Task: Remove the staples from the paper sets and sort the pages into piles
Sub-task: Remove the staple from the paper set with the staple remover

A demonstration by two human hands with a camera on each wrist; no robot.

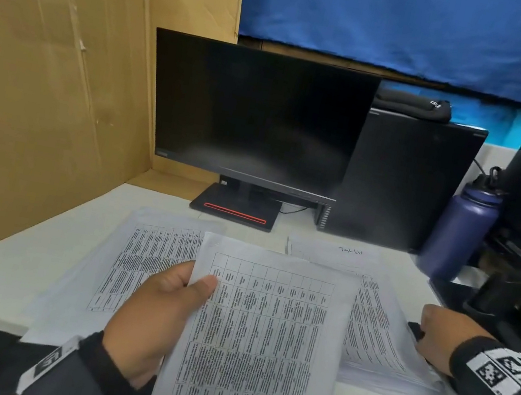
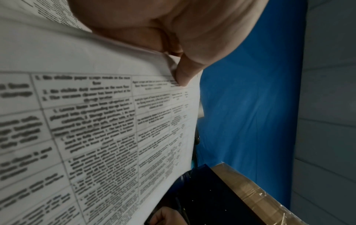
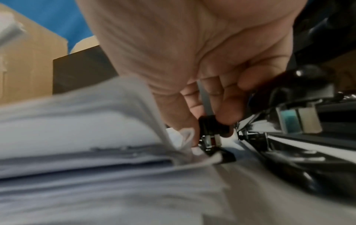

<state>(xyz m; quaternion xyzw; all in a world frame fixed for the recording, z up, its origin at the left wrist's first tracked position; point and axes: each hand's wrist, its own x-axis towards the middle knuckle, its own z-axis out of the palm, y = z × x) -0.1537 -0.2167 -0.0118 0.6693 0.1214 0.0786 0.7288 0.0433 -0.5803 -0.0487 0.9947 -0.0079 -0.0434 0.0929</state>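
Note:
My left hand (image 1: 198,285) holds a printed paper set (image 1: 262,337) tilted up above the desk's near edge. Its thumb lies on the top page, the fingers are hidden behind. In the left wrist view the thumb (image 2: 183,74) presses that page (image 2: 96,114) near its edge. My right hand (image 1: 428,335) is at the right side of a thick paper stack (image 1: 376,339) and pinches a small black staple remover (image 1: 417,329). In the right wrist view the fingertips (image 3: 227,115) grip the staple remover (image 3: 212,129) at the stack's (image 3: 96,144) corner. A flat pile of pages (image 1: 144,257) lies to the left.
A dark monitor (image 1: 256,116) and a black computer tower (image 1: 404,181) stand behind the papers. A purple bottle (image 1: 462,229) and black equipment (image 1: 519,302) crowd the right. A cardboard wall (image 1: 45,89) closes the left. A handwritten sheet (image 1: 346,254) lies at the back.

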